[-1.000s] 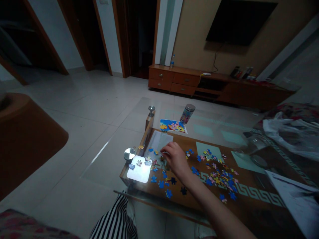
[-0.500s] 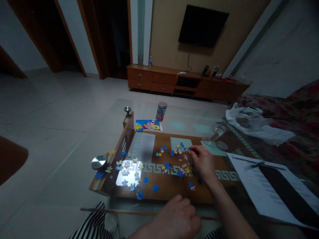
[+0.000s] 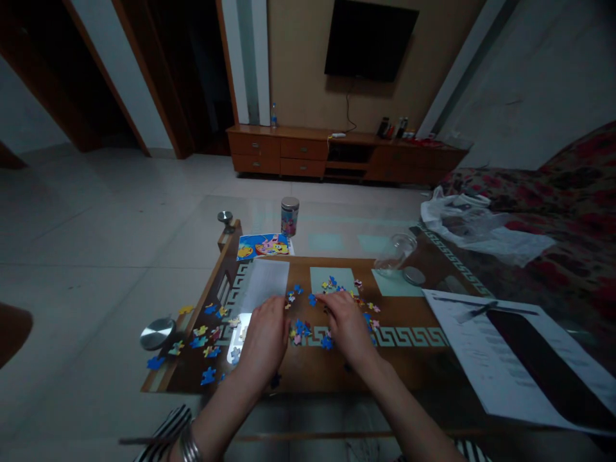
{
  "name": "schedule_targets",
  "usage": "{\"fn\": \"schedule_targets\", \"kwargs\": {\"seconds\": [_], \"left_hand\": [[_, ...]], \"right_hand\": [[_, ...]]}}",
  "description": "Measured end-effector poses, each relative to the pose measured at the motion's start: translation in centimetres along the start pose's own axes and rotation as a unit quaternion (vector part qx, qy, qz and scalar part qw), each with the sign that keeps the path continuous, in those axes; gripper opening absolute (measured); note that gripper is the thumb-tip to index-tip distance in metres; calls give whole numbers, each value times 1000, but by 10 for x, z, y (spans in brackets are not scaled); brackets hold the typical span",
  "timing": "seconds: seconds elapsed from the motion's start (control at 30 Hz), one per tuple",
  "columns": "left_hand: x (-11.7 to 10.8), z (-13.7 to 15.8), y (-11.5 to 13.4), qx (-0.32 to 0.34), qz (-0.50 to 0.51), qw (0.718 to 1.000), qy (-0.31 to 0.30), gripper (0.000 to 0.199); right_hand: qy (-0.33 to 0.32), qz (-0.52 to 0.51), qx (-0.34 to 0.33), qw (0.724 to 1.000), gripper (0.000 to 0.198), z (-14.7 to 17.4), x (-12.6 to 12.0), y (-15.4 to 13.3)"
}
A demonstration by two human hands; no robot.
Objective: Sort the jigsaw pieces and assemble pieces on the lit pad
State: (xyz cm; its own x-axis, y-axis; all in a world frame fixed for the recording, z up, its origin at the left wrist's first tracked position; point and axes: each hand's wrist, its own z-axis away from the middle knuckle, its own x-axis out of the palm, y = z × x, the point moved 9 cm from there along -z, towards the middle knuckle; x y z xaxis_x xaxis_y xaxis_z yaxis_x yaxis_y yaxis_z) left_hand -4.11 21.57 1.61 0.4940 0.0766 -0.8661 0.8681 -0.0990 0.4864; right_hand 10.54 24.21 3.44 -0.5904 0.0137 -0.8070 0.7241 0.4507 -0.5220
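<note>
From my remote seat I see the table (image 3: 418, 366), a glass top over a brown patterned shelf, running away from me toward a low cabinet (image 3: 337, 151) and a dark screen (image 3: 370, 38) on the far wall. At the right edge lies a large printed sheet (image 3: 510, 359); beyond it, a crumpled plastic bag (image 3: 476, 224) and a clear jar on its side (image 3: 395, 253). At the far end stand a picture card (image 3: 264, 246) and a small tin (image 3: 289, 215).

The puzzle pieces (image 3: 337, 285) lie scattered in two loose groups. One spreads just ahead of and around my right hand (image 3: 347, 327); the other, the left-side pieces (image 3: 205, 337), sits out past my left hand (image 3: 264, 340), toward the table's left edge near a round metal cap (image 3: 156, 332).

Both hands rest palm down on the glass, side by side with a narrow gap between them. The right hand's fingers are curled over the central scatter, touching or nearly touching pieces, though I cannot tell whether one is pinched. The left hand lies flatter, fingers loosely together, and I cannot make out anything held. The right hand is plainly nearer the central group, which lies forward of it and slightly right; the left hand is nearer the other group.
</note>
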Motion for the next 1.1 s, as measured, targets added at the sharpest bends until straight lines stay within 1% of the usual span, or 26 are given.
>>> {"fn": "schedule_targets", "kwargs": {"seconds": [0.07, 0.13, 0.23, 0.3, 0.37, 0.47, 0.53, 0.6, 0.77, 0.93, 1.0, 1.1], "left_hand": [[-1, 0, -3, -7, 3, 1000, 7, 25], [1, 2, -2, 1, 13, 1000, 7, 25], [9, 8, 5, 40, 36, 999, -8, 31], [13, 10, 10, 67, 45, 997, -16, 34], [14, 9, 11, 78, 43, 996, -13, 38], [12, 2, 8, 76, 31, 997, -1, 41], [12, -3, 8, 75, 23, 997, -2, 41], [13, -7, 9, 80, 20, 997, -11, 39], [17, -15, 15, 99, 19, 995, -24, 30], [25, -26, 17, 103, 12, 994, -36, 36], [28, -23, 22, 117, 15, 992, -45, 35], [28, -9, 31, 146, 24, 987, -56, 35]], "right_hand": [[-24, 5, 4, 1000, 52, -2, 8, -3], [-49, 15, 13, 999, 55, -1, 13, -4], [-74, 11, 18, 997, 54, 6, 14, -4], [-76, -4, 15, 997, 52, 12, 10, -2], [-60, -24, 9, 998, 51, 16, 4, 1], [-5, -56, 0, 998, 57, 18, -11, 7], [29, -55, 2, 998, 59, 17, -19, 12], [46, -37, 15, 998, 54, 16, -25, 17], [48, -16, 28, 998, 47, 15, -30, 21], [54, -4, 58, 997, 43, 12, -31, 29], [56, 6, 70, 996, 42, 10, -32, 35], [59, 20, 84, 995, 41, 9, -32, 42]]}}
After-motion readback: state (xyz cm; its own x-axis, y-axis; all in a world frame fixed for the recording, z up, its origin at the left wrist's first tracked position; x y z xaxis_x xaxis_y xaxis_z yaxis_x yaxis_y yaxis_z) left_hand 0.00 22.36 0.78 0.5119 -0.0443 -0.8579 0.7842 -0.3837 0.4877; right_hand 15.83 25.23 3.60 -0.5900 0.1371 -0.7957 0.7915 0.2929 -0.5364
